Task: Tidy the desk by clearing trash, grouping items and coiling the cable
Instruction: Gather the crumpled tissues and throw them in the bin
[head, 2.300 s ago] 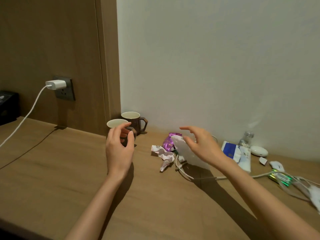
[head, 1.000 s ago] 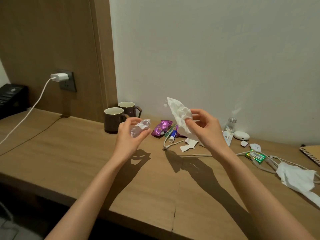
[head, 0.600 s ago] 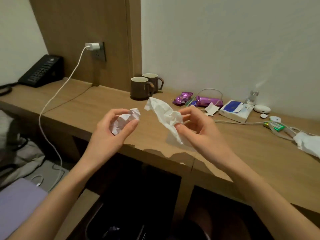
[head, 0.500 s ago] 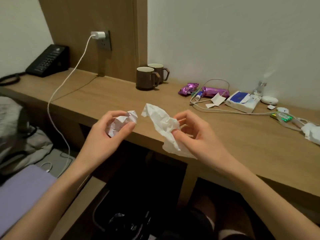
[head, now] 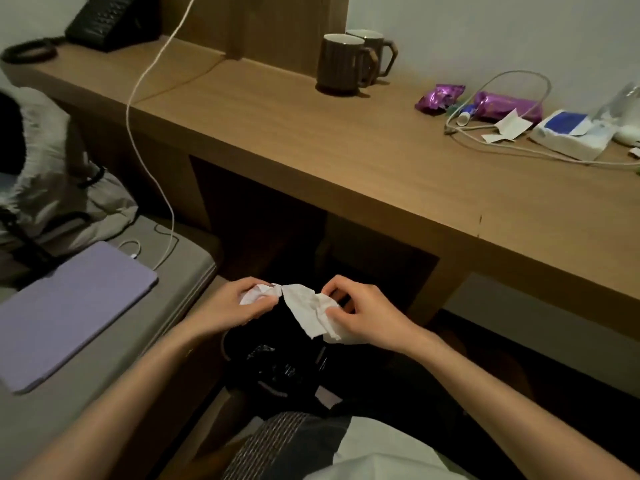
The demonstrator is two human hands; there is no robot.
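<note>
My left hand [head: 231, 305] grips a crumpled white paper ball [head: 257, 294]. My right hand [head: 363, 313] pinches a crumpled white tissue [head: 311, 311] that hangs down from its fingers. Both hands are below the desk edge, over a black bin with a dark liner [head: 277, 365] under the desk [head: 346, 150]. On the desk's right lie two purple wrappers [head: 438, 98], a loose white cable [head: 512, 98], white paper scraps [head: 507, 128] and a tissue pack [head: 571, 135].
Two brown mugs [head: 341, 64] stand by the wall. A black phone [head: 107, 19] sits at the desk's far left. A white charger cable [head: 145, 133] hangs down to a purple tablet [head: 65, 313] on the bed, beside a grey bag [head: 62, 195].
Both hands have dropped from desk height to below the desk edge, over the bin, still holding the paper ball and the tissue. The view has tilted down.
</note>
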